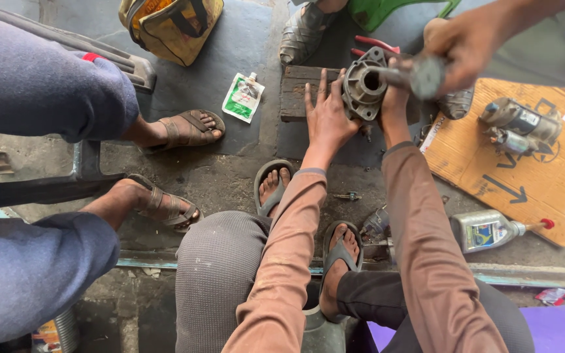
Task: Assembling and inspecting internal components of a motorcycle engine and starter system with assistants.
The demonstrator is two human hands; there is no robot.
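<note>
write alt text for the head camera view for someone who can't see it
Seen from above, a seated person's left hand and right hand steady a round grey metal housing on a wooden block, while another person's hand holds a metal tool at it. A starter motor lies on cardboard.

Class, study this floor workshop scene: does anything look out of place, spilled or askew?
A grey oil bottle lies on its side at the cardboard sheet's edge, and an opened green-and-white sachet lies loose on the floor. No spill shows. A small bolt lies alone near the sandals.
</note>
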